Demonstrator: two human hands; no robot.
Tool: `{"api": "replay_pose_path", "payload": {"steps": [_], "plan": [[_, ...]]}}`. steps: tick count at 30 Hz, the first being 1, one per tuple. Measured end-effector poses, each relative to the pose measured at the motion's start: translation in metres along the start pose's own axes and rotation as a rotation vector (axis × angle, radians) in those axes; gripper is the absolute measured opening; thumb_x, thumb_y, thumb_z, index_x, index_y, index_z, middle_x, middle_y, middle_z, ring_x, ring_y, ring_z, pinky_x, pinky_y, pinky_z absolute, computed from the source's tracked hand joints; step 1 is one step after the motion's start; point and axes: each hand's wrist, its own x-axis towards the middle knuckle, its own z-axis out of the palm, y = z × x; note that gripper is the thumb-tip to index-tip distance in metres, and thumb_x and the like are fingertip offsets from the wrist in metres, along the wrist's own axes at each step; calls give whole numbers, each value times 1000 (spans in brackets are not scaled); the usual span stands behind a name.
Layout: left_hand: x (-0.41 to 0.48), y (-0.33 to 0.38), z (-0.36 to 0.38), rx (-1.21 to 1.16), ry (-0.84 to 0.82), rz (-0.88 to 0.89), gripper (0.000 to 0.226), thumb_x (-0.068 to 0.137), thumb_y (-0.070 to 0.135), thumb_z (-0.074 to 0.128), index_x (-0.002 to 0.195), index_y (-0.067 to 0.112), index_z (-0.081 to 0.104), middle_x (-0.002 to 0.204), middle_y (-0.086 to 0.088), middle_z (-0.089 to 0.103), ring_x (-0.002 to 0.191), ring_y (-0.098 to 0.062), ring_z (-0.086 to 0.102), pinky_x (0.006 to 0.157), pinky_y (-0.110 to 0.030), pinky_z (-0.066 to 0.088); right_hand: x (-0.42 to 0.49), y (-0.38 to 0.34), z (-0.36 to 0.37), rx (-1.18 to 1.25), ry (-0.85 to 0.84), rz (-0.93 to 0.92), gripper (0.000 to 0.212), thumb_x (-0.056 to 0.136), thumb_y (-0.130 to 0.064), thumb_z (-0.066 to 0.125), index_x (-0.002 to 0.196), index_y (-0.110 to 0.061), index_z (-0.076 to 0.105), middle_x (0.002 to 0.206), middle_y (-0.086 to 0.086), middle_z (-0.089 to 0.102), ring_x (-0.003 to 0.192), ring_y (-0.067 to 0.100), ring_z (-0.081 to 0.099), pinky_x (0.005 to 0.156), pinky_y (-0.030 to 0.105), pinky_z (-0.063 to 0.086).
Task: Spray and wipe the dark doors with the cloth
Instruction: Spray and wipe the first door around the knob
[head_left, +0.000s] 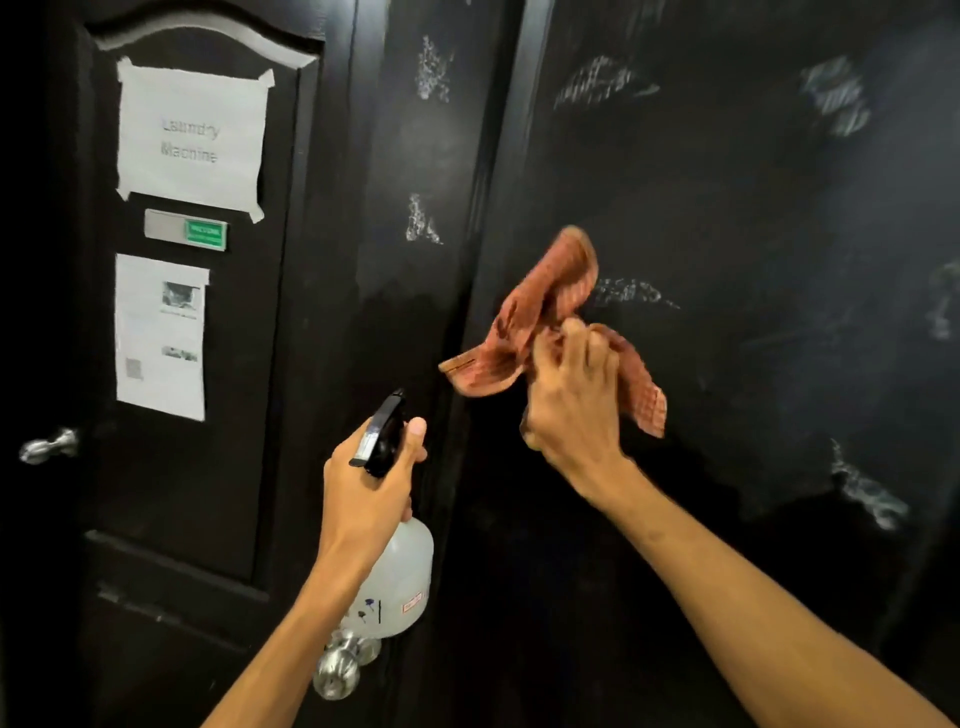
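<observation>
Dim scene, with light falling from our side onto dark, slightly glossy doors.

We see the far left edge and lower corners sink into near black, while the white paper sign at upper left looks bright, its print soft. Motion blur smears the cloth at centre; straight door edges lean and bow toward the frame's borders.

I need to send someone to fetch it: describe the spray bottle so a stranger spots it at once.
Start at the dark door with the taped Laundry Machine sign. Just right of it, the left hand grips the spray bottle: translucent white body, black trigger head, directly above a round silver doorknob.
</observation>
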Motion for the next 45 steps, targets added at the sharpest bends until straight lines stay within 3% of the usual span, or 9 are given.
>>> {"api": "replay_pose_path", "payload": {"steps": [4,10,16,21,25,28,34,39,45], "plan": [[-8,4,26,-36,-64,-5,20,96,38,67,98,18,71,72,-7,71,41,-19,51,45,-27,47,-64,23,8,-39,-257,-416,56,60,-26,75,113,-9,66,136,19,41,107,37,46,90,48,36],[-25,11,61,-68,-163,-8,26,95,38,67,92,13,70,78,-5,73,41,-20,52,46,-26,48,-69,112,-40,188,232,377,33,80,6,60,106,-6,77,113,13,62,97,34,58,86,43,50],[-50,10,104,-34,-228,-30,29,96,39,67,87,11,70,66,-11,67,40,-19,51,45,-24,46,-135,112,-33,260,-66,49,24,86,-10,56,101,-12,74,119,11,60,99,32,61,73,38,57],[-86,11,151,-78,-300,-54,29,95,39,66,90,10,70,67,-1,69,40,-16,51,47,-20,47,-129,202,-70,229,290,698,40,89,11,52,121,-5,69,136,12,48,117,23,47,105,42,43],[-106,16,191,-98,-305,-48,29,95,39,66,88,11,71,56,-2,62,39,-16,50,46,-21,45,-176,199,-55,127,39,546,39,99,-9,53,138,-8,55,154,22,29,132,44,35,117,53,24],[-121,22,225,-112,-338,-49,32,93,43,66,86,12,71,59,-20,60,39,-19,49,48,-24,47,-206,210,-58,72,-115,345,45,100,-24,55,144,-26,45,167,10,16,147,38,25,119,51,18],[-149,27,278,-115,-367,-78,33,93,43,66,88,11,71,58,-16,60,38,-17,47,50,-24,50,-209,262,-70,235,33,734,44,105,-28,48,149,-27,45,171,10,7,158,31,0,123,63,-5],[-158,30,310,-92,-365,-34,24,94,44,65,91,20,70,80,-26,67,39,-18,49,47,-27,46,-234,272,-76,122,-149,317,43,101,-37,51,143,-33,49,172,1,-3,157,35,6,119,69,-1],[-171,34,341,-118,-362,-40,24,93,43,66,91,19,71,80,-15,70,40,-18,48,46,-24,46,-225,336,-81,177,117,728,47,101,-31,44,148,-37,46,169,17,8,158,32,1,116,75,-3]]}}
